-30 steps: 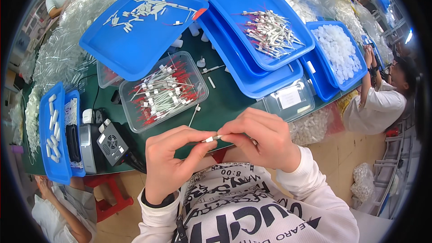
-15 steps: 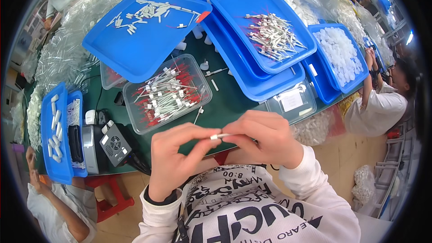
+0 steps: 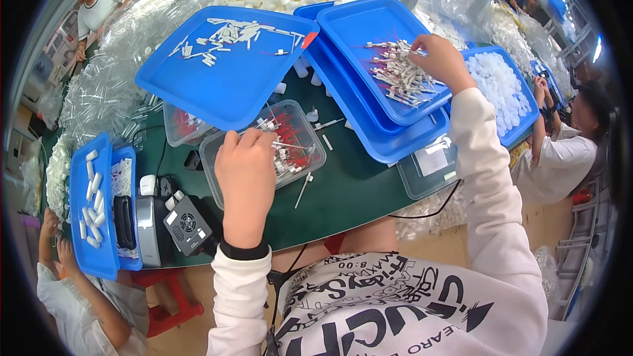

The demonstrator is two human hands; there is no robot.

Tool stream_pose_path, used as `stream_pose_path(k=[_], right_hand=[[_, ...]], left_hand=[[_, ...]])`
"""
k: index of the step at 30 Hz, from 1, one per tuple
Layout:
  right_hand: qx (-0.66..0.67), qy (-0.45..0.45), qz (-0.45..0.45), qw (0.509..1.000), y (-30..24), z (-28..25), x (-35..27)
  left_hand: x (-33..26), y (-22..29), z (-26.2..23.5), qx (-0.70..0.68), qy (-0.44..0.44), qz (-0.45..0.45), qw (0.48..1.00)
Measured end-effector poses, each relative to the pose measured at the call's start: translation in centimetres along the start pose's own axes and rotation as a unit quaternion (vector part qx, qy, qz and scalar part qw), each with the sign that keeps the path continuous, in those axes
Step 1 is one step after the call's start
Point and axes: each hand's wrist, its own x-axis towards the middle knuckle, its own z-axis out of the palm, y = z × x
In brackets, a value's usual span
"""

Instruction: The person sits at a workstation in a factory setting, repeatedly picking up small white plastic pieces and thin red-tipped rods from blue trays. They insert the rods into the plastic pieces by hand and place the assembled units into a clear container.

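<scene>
My left hand (image 3: 247, 175) is over the clear plastic box (image 3: 321, 158), its fingers bent together; whatever they hold is hidden. Inside the box lie several thin white sticks (image 3: 287, 151) with white tabs and red wires or threads. My right hand (image 3: 443, 60) reaches over the upper blue tray (image 3: 353, 26) on the right, its thumb and fingertips closing at the edge of a pile of similar white sticks (image 3: 401, 72) with red strands. The fingertips touch the pile, and one stick appears to be between them. Another blue tray (image 3: 198, 86) overlaps the box's far side and carries short white pieces (image 3: 231, 33).
A loose stick (image 3: 303, 190) lies on the green table (image 3: 349, 191). A blue tray of whitish pieces (image 3: 498, 89) stands at right; a small black-and-grey device (image 3: 188, 224) and a tray of white cylinders (image 3: 99, 257) at left. Other people work on both sides.
My hands were together in front of me with a thin white stick between them. They have parted: the left to the clear box, the right out to the blue tray's pile.
</scene>
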Motion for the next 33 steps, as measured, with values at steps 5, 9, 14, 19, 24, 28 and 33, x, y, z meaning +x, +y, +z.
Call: stream_pose_path(k=[5,9,14,19,24,28,33], right_hand=[[0.047,0.038,-0.169,0.984,-5.3,-0.9,2.4],[0.144,-0.034,-0.289,0.946,-13.6,0.4,7.2],[0.055,-0.196,-0.224,0.953,-19.8,2.7,9.8],[0.046,-0.18,-0.209,0.96,-20.8,2.6,8.6],[0.059,-0.19,-0.258,0.946,-19.3,3.2,8.2],[0.112,-0.2,-0.253,0.94,-18.7,2.4,7.1],[0.186,0.0,-0.334,0.924,-17.5,5.7,7.6]], left_hand=[[-0.6,-0.4,0.3,0.048,-0.017,-0.028,0.998],[-1.2,-0.2,-1.2,0.044,-0.013,-0.052,0.998],[-1.6,0.1,-4.0,-0.009,-0.026,-0.07,0.997],[-2.3,0.0,-4.8,-0.195,-0.046,-0.136,0.97],[-2.8,0.5,-6.3,-0.435,-0.172,-0.228,0.854],[-3.9,-0.2,-6.4,-0.545,-0.224,-0.193,0.784],[-4.0,1.1,-7.0,-0.557,-0.207,-0.176,0.784]])
